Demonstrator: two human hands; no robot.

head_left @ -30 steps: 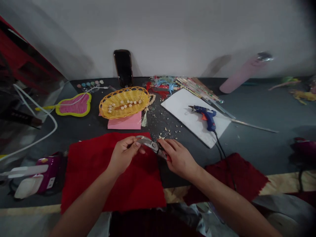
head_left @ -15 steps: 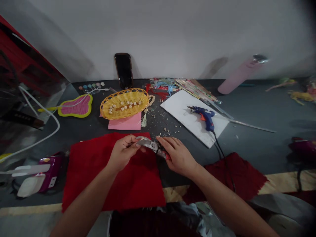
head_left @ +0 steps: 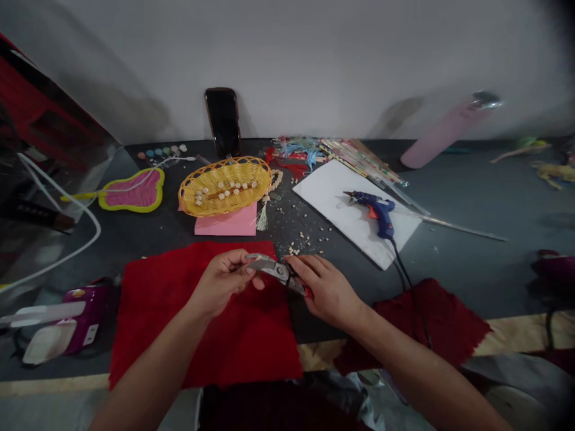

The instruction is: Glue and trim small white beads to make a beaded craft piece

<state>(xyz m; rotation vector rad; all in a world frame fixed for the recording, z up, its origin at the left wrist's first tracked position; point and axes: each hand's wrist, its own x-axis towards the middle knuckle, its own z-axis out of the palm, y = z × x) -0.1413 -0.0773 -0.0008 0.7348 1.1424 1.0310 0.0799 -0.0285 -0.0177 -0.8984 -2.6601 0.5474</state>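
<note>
Dark grey tabletop (head_left: 471, 239) carries everything within reach. We count two cloths: a bright red felt square (head_left: 179, 311) under our left hand (head_left: 222, 281), likely as a work pad, and a darker red felt piece (head_left: 449, 323) beside our right hand (head_left: 327, 290). One yellow woven basket (head_left: 224, 185) sits beyond. One pair of steel red-handled snips (head_left: 275, 270) spans both hands: right clamped on the handles, left pinching the blade, seemingly steadying it.
</note>
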